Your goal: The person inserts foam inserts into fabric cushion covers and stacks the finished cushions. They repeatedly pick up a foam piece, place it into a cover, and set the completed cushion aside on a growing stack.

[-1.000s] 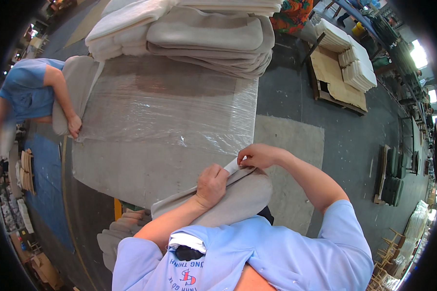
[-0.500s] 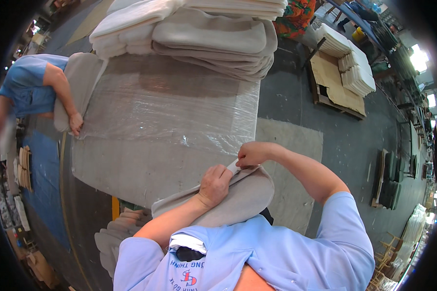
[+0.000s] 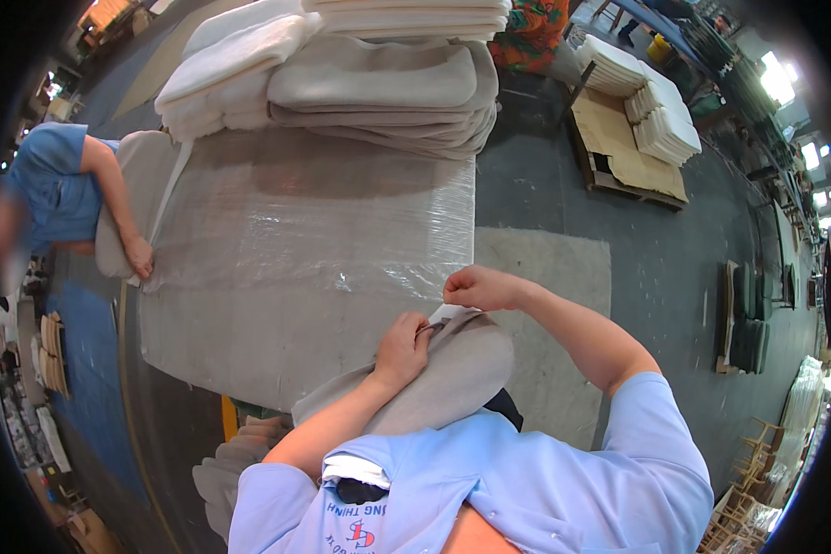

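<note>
A grey fabric cushion (image 3: pixel 462 369) with a rounded end rests against my body at the near edge of the table. Along its far edge is an opening where a white strip (image 3: pixel 450 312) shows. My left hand (image 3: pixel 403 353) is closed on that edge, fingers bent over the fabric and thumb towards the opening. At the strip's upper end, my right hand (image 3: pixel 483 287) pinches the white material between thumb and fingertips. The lower left part of the cushion is hidden behind my left forearm.
Plastic film covers part of the grey table (image 3: pixel 240 323). Stacked grey cushions (image 3: pixel 379 78) and white pads (image 3: pixel 231 74) stand at its far side. At the left, a co-worker's hand (image 3: pixel 138 257) touches another grey cushion (image 3: pixel 143 171). A pallet (image 3: pixel 619 152) bears white pads.
My right hand has moved slightly up and away from my left, and more of the white strip shows between them. The whole view has shifted a little.
</note>
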Available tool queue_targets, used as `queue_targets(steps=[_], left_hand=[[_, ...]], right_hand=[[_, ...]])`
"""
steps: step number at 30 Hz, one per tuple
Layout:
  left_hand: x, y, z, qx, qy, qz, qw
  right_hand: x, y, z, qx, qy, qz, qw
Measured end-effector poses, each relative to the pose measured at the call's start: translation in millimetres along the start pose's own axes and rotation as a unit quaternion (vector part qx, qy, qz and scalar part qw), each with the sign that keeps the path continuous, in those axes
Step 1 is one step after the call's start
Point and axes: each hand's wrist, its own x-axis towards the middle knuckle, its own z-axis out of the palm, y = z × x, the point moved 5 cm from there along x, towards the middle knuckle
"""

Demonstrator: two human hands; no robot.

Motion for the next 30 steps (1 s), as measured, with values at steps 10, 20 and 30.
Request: queue_targets(steps=[10,20,30], left_hand=[[-5.1,24.0,-6.1,0.150,0.040,0.194,0.969],[22.4,-50.5,5.1,-0.154,-0.173,-0.301,0.925],[44.7,-50.7,-0.4,-0.001,-0.342,-0.238,0.909]], right_hand=[[12.2,-8.5,18.2,-0.195,-0.080,0.005,0.977],[19.5,-8.5,14.5,-0.178,0.024,-0.094,0.979],[-30.9,106.4,8.3,0.372,0.229,-0.027,0.899]])
